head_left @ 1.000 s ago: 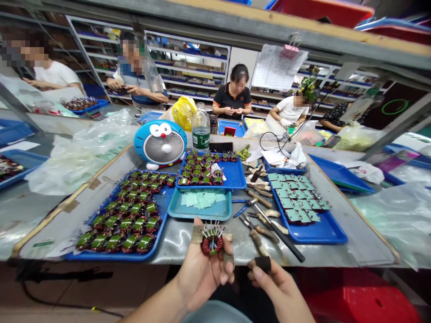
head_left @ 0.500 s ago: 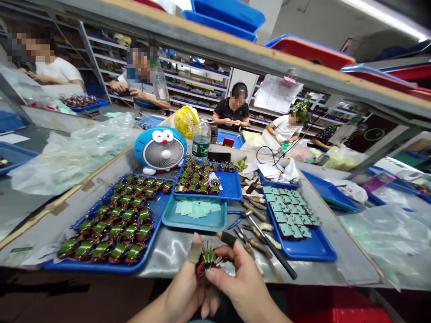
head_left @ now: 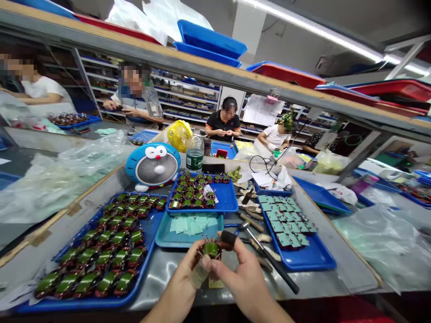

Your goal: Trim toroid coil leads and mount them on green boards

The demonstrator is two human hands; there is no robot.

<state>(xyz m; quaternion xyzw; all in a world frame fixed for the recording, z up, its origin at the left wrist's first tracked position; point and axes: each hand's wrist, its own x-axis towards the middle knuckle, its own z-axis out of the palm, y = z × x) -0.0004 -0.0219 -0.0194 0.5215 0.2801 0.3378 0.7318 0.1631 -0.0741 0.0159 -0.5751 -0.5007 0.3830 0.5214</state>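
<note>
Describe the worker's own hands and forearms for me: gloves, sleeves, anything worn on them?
The left hand and right hand are bare, without gloves, and the forearms show no sleeves. The left hand wears a beige, tape-like wrap around one digit. The right hand wears a short black finger wrap at a fingertip.

1. The left hand (head_left: 182, 282) is bare except for a beige wrap (head_left: 199, 272) around one finger. It looks like tape or cloth, but the picture does not settle which.
2. The right hand (head_left: 240, 273) wears a short black finger cover (head_left: 228, 237), snug and tube-shaped.
3. The left forearm (head_left: 161, 310) and right forearm (head_left: 269, 309) are bare down to the lower edge of the view.
</note>
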